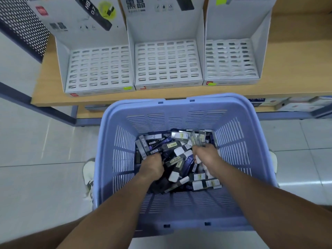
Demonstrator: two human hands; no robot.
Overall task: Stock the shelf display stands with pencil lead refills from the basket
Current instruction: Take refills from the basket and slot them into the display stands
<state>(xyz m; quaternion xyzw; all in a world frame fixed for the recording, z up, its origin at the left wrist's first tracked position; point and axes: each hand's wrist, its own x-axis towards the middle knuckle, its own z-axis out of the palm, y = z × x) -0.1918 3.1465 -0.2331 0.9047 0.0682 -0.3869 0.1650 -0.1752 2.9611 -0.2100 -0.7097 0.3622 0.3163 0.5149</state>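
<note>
- Pencil lead refills (179,151) cover the basket (122,150) floor, right under both your hands.
- Your left hand (152,165) grips some; your right hand (206,156) clutches a bunch.

Wooden shelf (296,51) across the top of the frame, three white cardboard stands side by side on it: left stand (98,67), middle stand (166,60), right stand (231,58), walls touching or nearly so. Lower shelf (86,112) beneath, boxes (296,104) on it at right. Pale tiled floor (36,177) below; blue slatted basket (231,141) at centre between two shoes (89,169). Basket base hidden.
</note>
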